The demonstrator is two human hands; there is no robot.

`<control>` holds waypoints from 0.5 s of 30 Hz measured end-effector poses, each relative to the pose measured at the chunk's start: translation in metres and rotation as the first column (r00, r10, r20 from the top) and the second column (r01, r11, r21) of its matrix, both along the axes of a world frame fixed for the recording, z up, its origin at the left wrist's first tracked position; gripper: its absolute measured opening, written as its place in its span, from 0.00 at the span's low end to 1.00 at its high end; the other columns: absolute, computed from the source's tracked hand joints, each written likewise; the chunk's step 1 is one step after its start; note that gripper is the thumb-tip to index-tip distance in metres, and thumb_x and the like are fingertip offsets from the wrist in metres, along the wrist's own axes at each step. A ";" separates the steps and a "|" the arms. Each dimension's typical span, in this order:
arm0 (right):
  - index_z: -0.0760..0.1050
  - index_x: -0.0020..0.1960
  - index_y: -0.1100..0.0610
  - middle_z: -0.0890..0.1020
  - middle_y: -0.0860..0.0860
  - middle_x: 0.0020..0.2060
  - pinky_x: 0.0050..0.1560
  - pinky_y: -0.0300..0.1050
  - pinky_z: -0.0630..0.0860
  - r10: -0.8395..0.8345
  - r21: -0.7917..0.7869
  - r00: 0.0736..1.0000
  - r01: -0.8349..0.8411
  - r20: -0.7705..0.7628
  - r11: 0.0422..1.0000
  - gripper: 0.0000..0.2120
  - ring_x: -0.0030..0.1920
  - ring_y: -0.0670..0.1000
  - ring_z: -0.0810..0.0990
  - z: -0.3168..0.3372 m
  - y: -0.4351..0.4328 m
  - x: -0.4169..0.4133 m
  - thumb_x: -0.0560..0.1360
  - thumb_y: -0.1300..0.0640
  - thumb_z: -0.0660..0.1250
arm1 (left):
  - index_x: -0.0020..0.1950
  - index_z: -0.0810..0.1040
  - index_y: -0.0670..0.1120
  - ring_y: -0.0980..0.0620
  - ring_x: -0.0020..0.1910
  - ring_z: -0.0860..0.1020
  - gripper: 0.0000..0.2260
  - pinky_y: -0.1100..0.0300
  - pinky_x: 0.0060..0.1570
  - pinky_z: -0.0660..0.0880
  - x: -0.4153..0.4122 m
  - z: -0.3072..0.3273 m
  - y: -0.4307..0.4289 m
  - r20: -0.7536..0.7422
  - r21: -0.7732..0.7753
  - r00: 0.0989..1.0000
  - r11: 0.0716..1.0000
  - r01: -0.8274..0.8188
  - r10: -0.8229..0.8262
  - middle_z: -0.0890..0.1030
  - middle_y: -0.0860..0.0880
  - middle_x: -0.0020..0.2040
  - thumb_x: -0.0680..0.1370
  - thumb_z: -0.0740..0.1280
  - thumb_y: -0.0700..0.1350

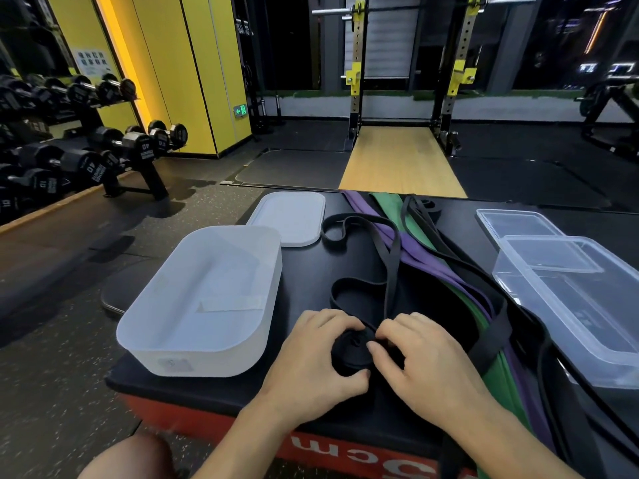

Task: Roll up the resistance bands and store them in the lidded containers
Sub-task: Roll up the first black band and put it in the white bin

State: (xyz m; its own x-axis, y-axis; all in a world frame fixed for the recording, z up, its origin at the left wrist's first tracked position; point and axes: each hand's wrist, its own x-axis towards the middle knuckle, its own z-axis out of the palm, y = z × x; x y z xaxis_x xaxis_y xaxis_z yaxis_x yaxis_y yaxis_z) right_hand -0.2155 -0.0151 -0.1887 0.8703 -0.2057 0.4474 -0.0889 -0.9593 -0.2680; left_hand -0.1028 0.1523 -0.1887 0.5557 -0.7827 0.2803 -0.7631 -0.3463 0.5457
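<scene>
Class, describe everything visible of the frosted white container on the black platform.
The frosted white container is a deep, rounded-corner rectangular tub of translucent plastic. It stands upright and open, lid off, with nothing stored inside. A pale strip shows on its floor and a small label on its near wall. It sits on the black platform near the front left corner. Its lid lies flat behind it. The left hand is close to its right but apart.

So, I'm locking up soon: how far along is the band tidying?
Early. Done: white container and clear container stand open, no band inside either. In hand: left hand and right hand coil one black band, most of it loose. Left: purple band, green band, other black bands, then white lid and clear lid on.
</scene>
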 end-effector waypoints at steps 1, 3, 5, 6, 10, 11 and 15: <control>0.75 0.44 0.48 0.72 0.42 0.36 0.43 0.44 0.75 -0.004 -0.024 1.000 0.004 -0.007 1.000 0.12 0.40 0.45 0.71 0.000 0.000 0.000 0.79 0.42 0.60 | 0.63 0.75 0.63 0.62 0.66 0.68 0.22 0.64 0.64 0.70 0.000 0.000 -0.001 0.008 0.006 1.000 1.000 -0.001 0.001 0.74 0.68 0.60 0.70 0.70 0.62; 0.75 0.45 0.48 0.73 0.42 0.36 0.43 0.44 0.75 -0.011 -0.045 1.000 0.010 -0.019 0.999 0.12 0.40 0.46 0.71 0.000 0.001 -0.001 0.79 0.42 0.60 | 0.63 0.75 0.64 0.64 0.65 0.68 0.23 0.67 0.63 0.69 -0.002 0.000 -0.001 0.011 0.013 1.000 1.000 -0.006 0.006 0.74 0.68 0.60 0.70 0.71 0.67; 0.73 0.46 0.47 0.72 0.41 0.38 0.44 0.42 0.74 0.002 -0.016 0.999 -0.002 -0.034 1.000 0.11 0.41 0.44 0.71 0.001 0.001 0.000 0.79 0.41 0.60 | 0.62 0.75 0.65 0.64 0.64 0.68 0.24 0.68 0.61 0.69 -0.002 0.000 -0.001 0.011 0.017 1.000 1.000 -0.014 0.014 0.74 0.68 0.59 0.69 0.70 0.71; 0.73 0.48 0.46 0.72 0.39 0.39 0.45 0.41 0.73 0.018 0.017 0.999 -0.017 -0.043 1.000 0.10 0.42 0.43 0.71 0.002 0.000 0.000 0.78 0.40 0.60 | 0.62 0.75 0.65 0.64 0.64 0.68 0.24 0.68 0.61 0.69 -0.002 0.000 -0.002 0.004 0.017 1.000 1.000 -0.020 0.020 0.74 0.68 0.59 0.70 0.71 0.71; 0.74 0.60 0.44 0.69 0.35 0.44 0.51 0.40 0.73 0.053 0.032 0.995 -0.051 -0.088 0.998 0.15 0.47 0.40 0.70 0.005 0.001 -0.001 0.79 0.39 0.58 | 0.60 0.76 0.64 0.63 0.62 0.70 0.21 0.68 0.60 0.69 -0.001 0.001 -0.003 -0.025 -0.014 0.999 1.000 -0.027 0.026 0.76 0.68 0.57 0.70 0.73 0.65; 0.74 0.60 0.45 0.70 0.36 0.44 0.51 0.41 0.73 0.052 0.008 0.994 -0.052 -0.095 0.999 0.16 0.47 0.40 0.70 0.005 0.002 -0.001 0.79 0.39 0.58 | 0.59 0.76 0.64 0.63 0.61 0.71 0.20 0.68 0.59 0.69 0.000 0.001 -0.002 -0.032 -0.025 0.999 0.999 -0.023 0.023 0.76 0.68 0.57 0.69 0.74 0.64; 0.75 0.59 0.46 0.74 0.39 0.44 0.46 0.43 0.73 0.042 -0.077 0.994 -0.050 -0.097 0.996 0.14 0.45 0.44 0.71 0.009 0.008 -0.003 0.81 0.41 0.58 | 0.58 0.78 0.61 0.61 0.60 0.74 0.18 0.67 0.59 0.70 0.001 0.003 0.003 -0.053 -0.074 0.999 0.997 0.008 -0.012 0.79 0.66 0.55 0.69 0.75 0.56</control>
